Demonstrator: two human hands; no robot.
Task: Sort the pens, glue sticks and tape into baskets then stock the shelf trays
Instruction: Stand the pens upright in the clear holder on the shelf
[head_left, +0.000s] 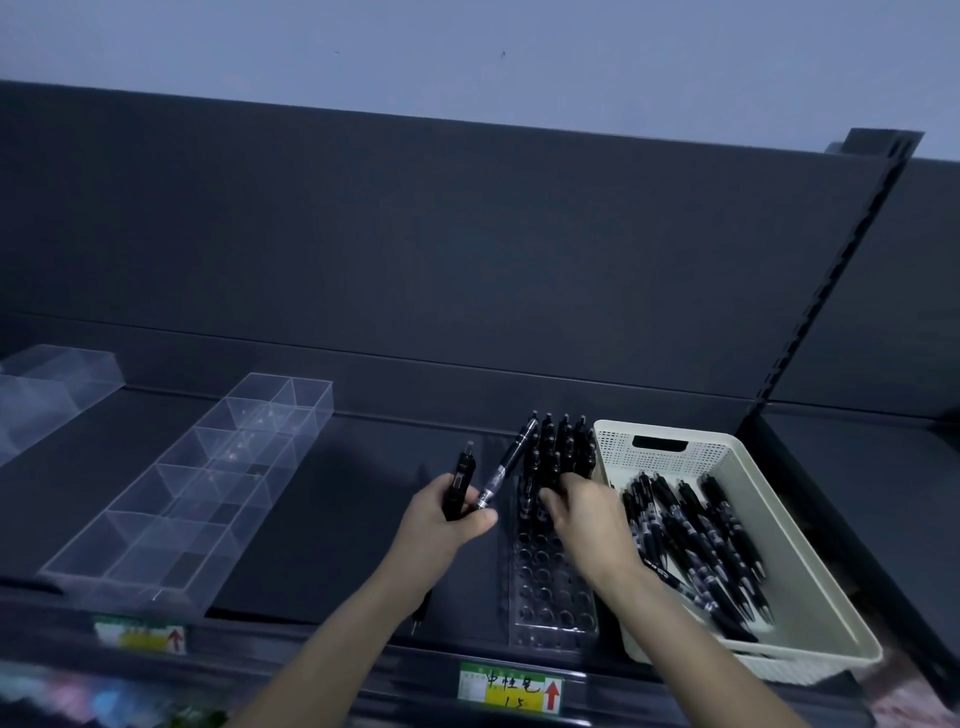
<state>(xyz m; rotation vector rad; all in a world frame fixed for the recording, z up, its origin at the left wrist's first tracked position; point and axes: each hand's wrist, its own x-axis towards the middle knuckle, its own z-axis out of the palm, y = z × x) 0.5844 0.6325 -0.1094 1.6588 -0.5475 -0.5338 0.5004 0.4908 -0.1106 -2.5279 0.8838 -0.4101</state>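
My left hand grips two black pens that point up and away over the dark shelf. To its right stands a clear pen holder tray with rows of round holes; its far rows hold several upright black pens. My right hand is curled over the holder at those standing pens, its fingertips among them; whether it pinches one is hidden. Right of the holder sits a cream perforated basket with several loose black pens lying in it.
A long clear divided tray lies on the shelf to the left, another clear tray at the far left. Price labels line the shelf's front edge. A dark back panel and slotted upright rise behind.
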